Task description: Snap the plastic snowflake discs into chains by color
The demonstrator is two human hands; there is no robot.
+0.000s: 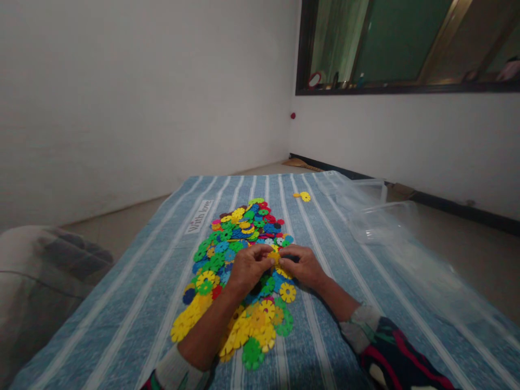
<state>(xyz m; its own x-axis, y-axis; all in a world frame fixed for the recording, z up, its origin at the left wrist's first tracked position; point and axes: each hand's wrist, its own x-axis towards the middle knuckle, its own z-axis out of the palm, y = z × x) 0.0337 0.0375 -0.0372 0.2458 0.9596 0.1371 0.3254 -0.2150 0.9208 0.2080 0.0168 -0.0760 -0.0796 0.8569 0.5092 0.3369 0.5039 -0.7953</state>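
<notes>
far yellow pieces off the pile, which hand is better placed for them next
Right hand, likely: the far yellow pieces lie almost straight ahead of it; the left hand is farther away.

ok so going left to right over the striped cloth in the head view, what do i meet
"With love" print, left hand, yellow piece pinched between both hands, right hand, clear plastic container.

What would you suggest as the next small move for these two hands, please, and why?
I would probably have the left hand steady the yellow notched disc while the right hand presses gently at its edge, since both hands' fingertips meet at it, above the pile of notched discs. The fingers hide whether another disc is joined to it.
</notes>
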